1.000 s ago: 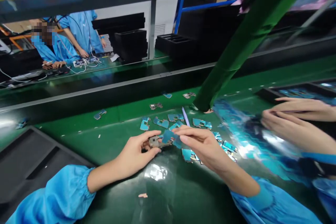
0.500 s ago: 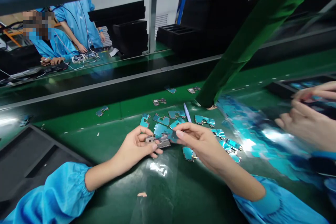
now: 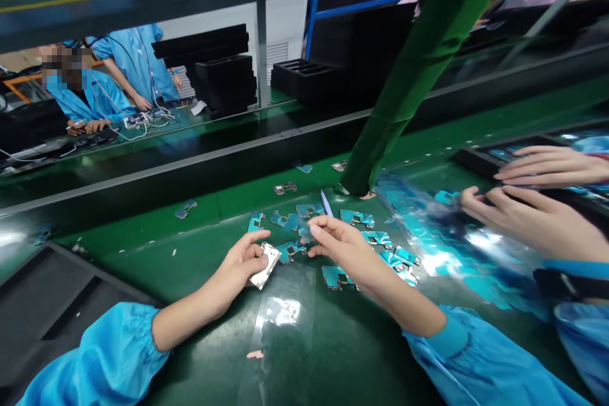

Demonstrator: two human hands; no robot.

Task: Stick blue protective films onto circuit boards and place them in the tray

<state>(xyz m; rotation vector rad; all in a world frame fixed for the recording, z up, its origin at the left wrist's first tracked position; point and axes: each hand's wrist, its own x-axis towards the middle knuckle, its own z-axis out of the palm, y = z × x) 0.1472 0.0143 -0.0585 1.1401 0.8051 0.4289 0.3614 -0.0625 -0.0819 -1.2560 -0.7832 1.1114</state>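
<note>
In the head view, the left hand [image 3: 238, 268] has its grip closed on a silvery board [image 3: 269, 266], tilted over the counter [image 3: 200, 361], thumb across its face; edge-holding would likely be gentler. The right hand [image 3: 345, 247] pinches a blue film [image 3: 298, 227] narrowly, near the board; a light, uncreased pinch seems best.

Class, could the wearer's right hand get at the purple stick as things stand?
Probably yes: the purple stick lies just beyond the right hand, nothing visible between, though it holds a blue piece.
</note>
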